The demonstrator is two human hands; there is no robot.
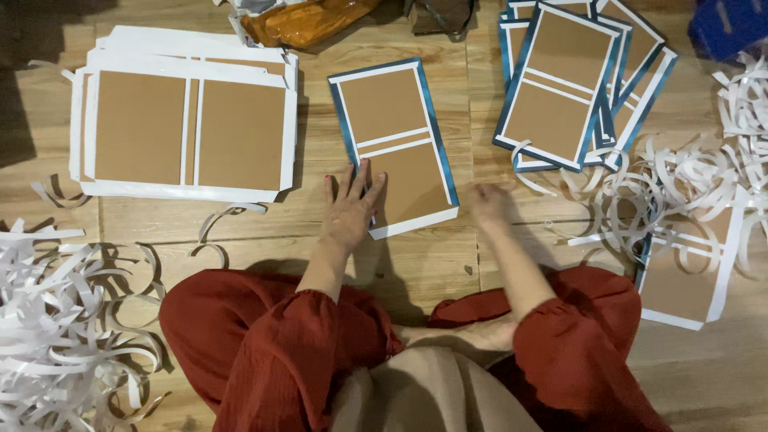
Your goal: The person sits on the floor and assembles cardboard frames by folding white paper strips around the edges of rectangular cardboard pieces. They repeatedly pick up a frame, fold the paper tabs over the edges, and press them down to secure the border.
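A brown cardboard cover with a blue-and-white border (395, 144) lies flat on the wooden floor (320, 232) in front of me. My left hand (352, 206) rests palm down on its lower left corner, fingers spread. Just right of the cover, my right hand (490, 204) is blurred and hovers low over the floor, holding nothing that I can see. Both arms wear rust-red sleeves, and I sit cross-legged.
A stack of white-bordered cardboard covers (188, 128) lies at the left. A stack of blue-bordered covers (572, 80) lies at the upper right. White paper strips pile at the right (688, 184) and lower left (64, 320). One more cover (688, 280) lies at the right; an orange plastic bag (304, 20) sits at the top.
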